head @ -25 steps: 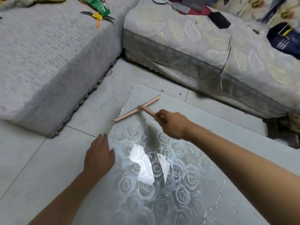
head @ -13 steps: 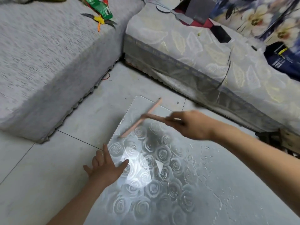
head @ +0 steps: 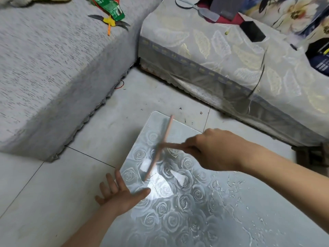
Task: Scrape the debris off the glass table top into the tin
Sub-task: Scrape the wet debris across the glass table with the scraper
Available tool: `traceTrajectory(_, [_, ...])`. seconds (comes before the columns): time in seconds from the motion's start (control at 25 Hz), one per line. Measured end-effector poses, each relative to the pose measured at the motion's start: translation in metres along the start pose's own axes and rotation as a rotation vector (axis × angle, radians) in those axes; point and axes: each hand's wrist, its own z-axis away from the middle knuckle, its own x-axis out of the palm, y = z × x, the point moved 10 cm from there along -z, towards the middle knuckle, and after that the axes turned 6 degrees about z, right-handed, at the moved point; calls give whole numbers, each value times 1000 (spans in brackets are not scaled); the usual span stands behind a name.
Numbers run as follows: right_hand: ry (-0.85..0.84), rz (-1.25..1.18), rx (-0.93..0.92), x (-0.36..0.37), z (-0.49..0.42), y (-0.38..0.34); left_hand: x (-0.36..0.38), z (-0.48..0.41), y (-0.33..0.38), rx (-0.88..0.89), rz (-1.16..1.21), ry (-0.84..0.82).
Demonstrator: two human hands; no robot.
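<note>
A glass table top (head: 187,211) with a rose pattern fills the lower middle and right of the head view. My right hand (head: 213,150) grips the handle of a pink T-shaped scraper (head: 160,148). Its long blade lies across the glass near the far left corner, blurred by motion. My left hand (head: 119,193) rests open at the table's left edge, thumb on the glass, fingers spread over the floor side. Pale flecks of debris and wet streaks (head: 236,193) dot the glass to the right. No tin is in view.
A grey sofa block (head: 53,77) stands at the left and a leaf-patterned sofa (head: 222,59) at the back right, with a narrow strip of tiled floor (head: 142,104) between them and the table. Small items (head: 110,16) lie on the sofas.
My right hand has swung the scraper so its blade turned from lying crosswise to running along the left edge, and drawn it nearer. My left hand spread its fingers at the edge.
</note>
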Motion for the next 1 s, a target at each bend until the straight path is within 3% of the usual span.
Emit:
traceTrajectory(0.2, [16, -143, 6, 14, -28, 10, -1, 0, 0, -4, 3, -2])
traceTrajectory(0.32, [-47, -252, 190, 61, 42, 68, 0, -1, 0, -2, 1, -29])
traceTrajectory(0.48, [-232, -193, 348, 99, 128, 94, -4, 0, 1, -9, -3, 3])
traceTrajectory(0.6, [-178, -398, 362, 78, 101, 107, -7, 3, 3, -16, 7, 39])
traceTrajectory(0.72, [-73, -620, 501, 69, 69, 139, -7, 2, 3, -20, 24, 80])
traceTrajectory(0.88, [-61, -695, 592, 121, 116, 111, -9, 4, 3, -14, 38, 128])
traceTrajectory(1.0, [-246, -726, 609, 141, 174, 83, -16, 18, 11, 64, 29, 326])
